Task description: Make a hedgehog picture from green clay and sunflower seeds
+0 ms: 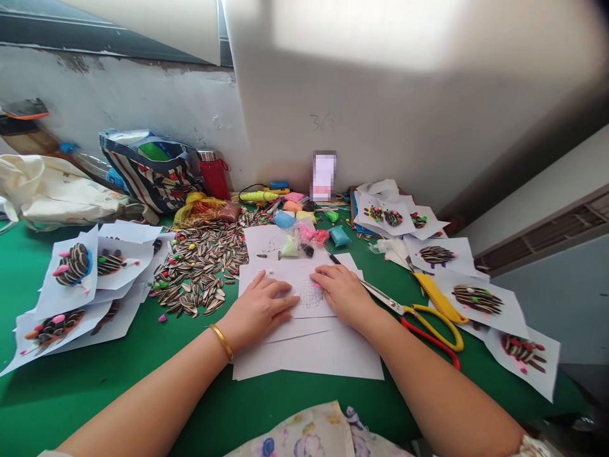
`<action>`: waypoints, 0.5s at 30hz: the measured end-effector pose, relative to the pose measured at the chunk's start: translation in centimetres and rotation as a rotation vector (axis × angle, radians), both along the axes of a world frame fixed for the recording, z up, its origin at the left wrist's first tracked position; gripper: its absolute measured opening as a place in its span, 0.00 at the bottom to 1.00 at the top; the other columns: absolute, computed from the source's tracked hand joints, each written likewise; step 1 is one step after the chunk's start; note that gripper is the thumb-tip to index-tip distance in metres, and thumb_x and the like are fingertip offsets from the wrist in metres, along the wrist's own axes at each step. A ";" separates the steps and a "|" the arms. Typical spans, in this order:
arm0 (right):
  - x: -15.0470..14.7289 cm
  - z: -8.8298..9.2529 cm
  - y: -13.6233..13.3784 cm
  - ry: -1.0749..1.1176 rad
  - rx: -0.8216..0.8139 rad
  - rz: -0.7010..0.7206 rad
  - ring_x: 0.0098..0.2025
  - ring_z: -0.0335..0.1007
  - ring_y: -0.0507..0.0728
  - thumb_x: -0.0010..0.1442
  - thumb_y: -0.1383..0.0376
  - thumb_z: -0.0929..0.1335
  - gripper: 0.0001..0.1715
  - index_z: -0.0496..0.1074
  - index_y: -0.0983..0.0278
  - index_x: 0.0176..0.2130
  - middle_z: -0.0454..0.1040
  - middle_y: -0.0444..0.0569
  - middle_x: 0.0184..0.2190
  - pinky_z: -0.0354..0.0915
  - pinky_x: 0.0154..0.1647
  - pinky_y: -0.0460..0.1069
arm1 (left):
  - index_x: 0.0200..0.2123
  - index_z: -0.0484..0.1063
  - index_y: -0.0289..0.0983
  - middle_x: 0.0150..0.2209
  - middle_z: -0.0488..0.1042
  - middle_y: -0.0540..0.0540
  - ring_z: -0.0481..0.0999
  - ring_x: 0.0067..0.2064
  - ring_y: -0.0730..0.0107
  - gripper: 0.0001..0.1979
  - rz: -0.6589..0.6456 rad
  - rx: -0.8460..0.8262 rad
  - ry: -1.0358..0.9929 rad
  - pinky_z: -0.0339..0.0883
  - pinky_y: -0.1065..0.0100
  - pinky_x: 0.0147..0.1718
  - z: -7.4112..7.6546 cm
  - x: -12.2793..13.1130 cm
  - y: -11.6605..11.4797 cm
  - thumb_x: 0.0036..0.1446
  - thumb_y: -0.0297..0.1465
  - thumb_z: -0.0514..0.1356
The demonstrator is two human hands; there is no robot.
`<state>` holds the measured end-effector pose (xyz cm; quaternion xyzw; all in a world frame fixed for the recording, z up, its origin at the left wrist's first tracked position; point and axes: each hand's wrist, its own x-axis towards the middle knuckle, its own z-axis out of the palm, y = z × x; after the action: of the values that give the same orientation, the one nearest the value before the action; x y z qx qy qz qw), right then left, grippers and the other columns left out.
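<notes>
Floral cloth (309,435) of the person's top is hanging at the near edge of the green counter (95,393), while both forearms are reaching forward over a stack of white paper sheets (304,355). The left hand (257,310) and right hand (341,295) are lying flat on the top sheet, fingers (280,298) slightly spread and pressing down, pinching nothing. Their fingertips are pointing toward each other from either side of a line drawing of a hedgehog (307,295), its long axis running across the view. Yellow-and-red scissors (428,327) are resting just beside the right hand, and sunflower seeds (200,266) are lying heaped beyond the left hand.
</notes>
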<state>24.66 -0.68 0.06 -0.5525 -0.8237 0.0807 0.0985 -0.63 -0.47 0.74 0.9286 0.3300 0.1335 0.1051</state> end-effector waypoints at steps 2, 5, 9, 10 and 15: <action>0.0 0.0 0.0 0.003 0.005 -0.002 0.59 0.59 0.62 0.63 0.72 0.62 0.26 0.70 0.57 0.58 0.67 0.48 0.60 0.60 0.57 0.59 | 0.55 0.72 0.50 0.54 0.72 0.45 0.70 0.54 0.58 0.17 0.003 0.013 0.017 0.46 0.39 0.64 0.1 -0.1 -0.1 0.63 0.36 0.58; 0.0 -0.1 0.0 0.009 0.009 0.001 0.59 0.59 0.62 0.63 0.71 0.62 0.26 0.70 0.56 0.58 0.68 0.48 0.60 0.60 0.57 0.59 | 0.57 0.71 0.49 0.58 0.71 0.44 0.69 0.58 0.56 0.18 -0.016 0.015 0.022 0.44 0.39 0.65 0.2 0.1 -0.2 0.63 0.37 0.59; 0.1 -0.1 0.0 0.009 0.013 0.009 0.58 0.59 0.62 0.63 0.71 0.62 0.26 0.70 0.56 0.58 0.68 0.48 0.60 0.60 0.57 0.59 | 0.56 0.71 0.49 0.56 0.74 0.47 0.65 0.63 0.56 0.17 -0.049 -0.011 -0.009 0.37 0.40 0.67 0.0 0.3 -0.3 0.65 0.35 0.57; 0.1 -0.2 0.0 0.009 0.014 0.010 0.58 0.59 0.62 0.63 0.71 0.62 0.26 0.70 0.56 0.58 0.68 0.48 0.60 0.60 0.57 0.59 | 0.56 0.71 0.49 0.56 0.74 0.47 0.65 0.63 0.56 0.17 -0.048 -0.012 -0.019 0.36 0.40 0.67 0.0 0.3 -0.3 0.65 0.35 0.57; 0.1 -0.3 0.1 0.027 0.024 0.016 0.58 0.59 0.61 0.63 0.72 0.62 0.26 0.70 0.56 0.58 0.68 0.49 0.59 0.59 0.59 0.58 | 0.59 0.68 0.47 0.61 0.69 0.46 0.59 0.67 0.54 0.20 -0.083 0.008 0.001 0.34 0.41 0.68 0.1 0.4 -0.4 0.64 0.35 0.57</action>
<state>24.80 -0.58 -0.20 -0.5434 -0.8277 0.0793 0.1156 -0.23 -0.85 0.84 0.9419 0.2909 0.1297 0.1065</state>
